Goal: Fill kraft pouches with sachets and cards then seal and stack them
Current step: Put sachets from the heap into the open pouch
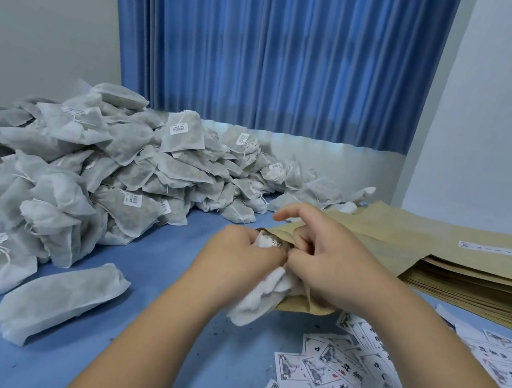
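A kraft pouch [369, 242] lies open-mouthed toward me at the table's centre. My left hand [239, 257] grips a white sachet [260, 303] whose upper end is pushed into the pouch mouth. The sachet's lower end hangs out below my hands. My right hand [334, 260] pinches the pouch's opening edge, fingers curled against the sachet. A big heap of grey-white sachets [94, 164] covers the left side of the blue table. Printed cards [340, 380] are scattered at the lower right.
A thick stack of flat kraft pouches [479, 278] lies on the right. Two loose sachets [46, 296] lie near the front left. A grey board [40, 32] stands behind the heap, and a blue curtain [284, 50] hangs at the back.
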`<action>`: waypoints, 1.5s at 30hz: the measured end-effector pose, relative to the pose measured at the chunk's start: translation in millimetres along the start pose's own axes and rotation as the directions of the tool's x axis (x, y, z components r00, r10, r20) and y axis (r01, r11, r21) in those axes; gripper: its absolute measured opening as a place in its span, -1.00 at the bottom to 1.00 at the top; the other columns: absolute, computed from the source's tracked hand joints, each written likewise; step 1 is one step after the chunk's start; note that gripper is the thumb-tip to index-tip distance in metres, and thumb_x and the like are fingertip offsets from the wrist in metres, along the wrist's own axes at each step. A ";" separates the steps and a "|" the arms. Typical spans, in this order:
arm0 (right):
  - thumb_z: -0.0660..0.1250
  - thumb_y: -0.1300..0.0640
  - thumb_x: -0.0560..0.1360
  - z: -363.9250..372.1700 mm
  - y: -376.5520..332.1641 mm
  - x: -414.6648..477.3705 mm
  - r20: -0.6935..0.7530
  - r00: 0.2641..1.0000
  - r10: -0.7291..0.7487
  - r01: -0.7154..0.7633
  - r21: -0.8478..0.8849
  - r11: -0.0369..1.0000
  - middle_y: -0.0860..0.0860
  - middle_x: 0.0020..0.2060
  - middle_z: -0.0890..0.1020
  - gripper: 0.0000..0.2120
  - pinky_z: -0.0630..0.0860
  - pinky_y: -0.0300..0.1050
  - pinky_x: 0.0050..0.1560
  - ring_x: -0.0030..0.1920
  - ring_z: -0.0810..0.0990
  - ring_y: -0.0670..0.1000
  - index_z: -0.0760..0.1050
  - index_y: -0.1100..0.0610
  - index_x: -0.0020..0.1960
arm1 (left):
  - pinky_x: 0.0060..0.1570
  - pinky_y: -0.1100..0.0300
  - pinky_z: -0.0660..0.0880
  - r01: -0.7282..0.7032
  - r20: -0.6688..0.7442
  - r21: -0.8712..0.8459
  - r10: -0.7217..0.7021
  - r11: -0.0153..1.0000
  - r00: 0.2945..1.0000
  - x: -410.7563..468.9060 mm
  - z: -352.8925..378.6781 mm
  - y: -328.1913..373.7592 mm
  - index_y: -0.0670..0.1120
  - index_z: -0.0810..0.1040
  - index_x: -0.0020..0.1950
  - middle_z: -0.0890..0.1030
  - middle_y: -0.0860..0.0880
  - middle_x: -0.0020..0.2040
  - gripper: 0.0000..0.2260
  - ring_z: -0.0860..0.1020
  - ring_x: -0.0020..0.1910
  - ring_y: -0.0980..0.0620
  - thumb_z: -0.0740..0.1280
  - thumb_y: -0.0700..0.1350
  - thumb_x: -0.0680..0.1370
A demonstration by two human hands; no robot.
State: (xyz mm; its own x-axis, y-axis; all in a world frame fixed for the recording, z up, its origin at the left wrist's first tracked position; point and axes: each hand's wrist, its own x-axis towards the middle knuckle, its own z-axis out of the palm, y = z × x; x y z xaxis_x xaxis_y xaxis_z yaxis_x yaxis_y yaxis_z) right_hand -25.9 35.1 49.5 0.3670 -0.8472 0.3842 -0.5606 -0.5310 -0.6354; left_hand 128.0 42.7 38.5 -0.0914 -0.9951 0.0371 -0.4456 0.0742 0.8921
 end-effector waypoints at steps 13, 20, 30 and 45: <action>0.15 0.38 0.40 8.4 -21.4 1.0 -0.010 0.996 -0.091 0.091 0.247 0.965 -0.10 -0.48 0.25 -0.60 0.28 -0.21 -0.35 -0.43 0.25 -0.09 0.46 -0.06 0.05 | -0.44 0.14 0.06 -0.452 0.246 0.804 0.476 0.386 0.844 6.1 17.2 9.5 -0.14 0.17 -0.30 0.25 -0.03 -0.33 -0.75 0.27 -0.29 0.00 0.17 -0.18 0.52; 0.21 0.34 0.33 0.9 -28.4 2.9 -0.293 0.951 -0.095 0.072 -0.086 0.994 -0.11 -0.50 0.36 -0.66 0.25 -0.22 -0.40 -0.43 0.33 -0.10 0.44 -0.06 -0.06 | -0.51 0.46 0.29 -0.386 0.032 -0.104 0.391 0.916 0.920 8.1 23.0 6.3 0.05 0.37 -0.23 0.50 0.15 -0.47 -0.84 0.43 -0.48 0.27 0.32 -0.17 0.40; 0.14 0.37 0.39 -1.9 -33.8 -0.1 -0.256 0.965 -0.057 0.071 0.046 0.996 -0.07 -0.50 0.36 -0.65 0.29 -0.32 -0.58 -0.53 0.46 -0.09 0.43 -0.06 -0.05 | -0.07 0.09 0.30 -0.272 -0.188 0.738 0.575 0.618 0.796 9.6 20.6 -5.4 0.02 0.59 -0.01 0.58 -0.08 -0.02 -0.80 0.45 0.03 -0.16 0.19 0.00 0.54; 0.19 0.29 0.37 -5.8 -21.9 2.9 -0.353 0.933 -0.070 0.008 -0.173 0.985 -0.17 -0.46 0.46 -0.66 0.37 -0.10 -0.42 -0.44 0.43 -0.10 0.37 -0.13 -0.01 | -0.14 0.07 0.50 -0.591 -0.074 0.086 0.597 0.802 0.799 10.2 21.9 -8.7 -0.02 0.54 -0.20 0.57 -0.01 -0.20 -0.91 0.53 -0.17 0.01 0.27 -0.16 0.46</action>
State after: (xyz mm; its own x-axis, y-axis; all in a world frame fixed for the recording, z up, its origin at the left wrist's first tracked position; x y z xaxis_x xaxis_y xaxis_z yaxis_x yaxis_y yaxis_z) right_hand -16.8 44.2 68.4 0.1196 -0.7596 0.6393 -0.6777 -0.5330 -0.5066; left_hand 111.4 33.3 21.3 -0.2730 -0.7556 0.5955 -0.3803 0.6533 0.6546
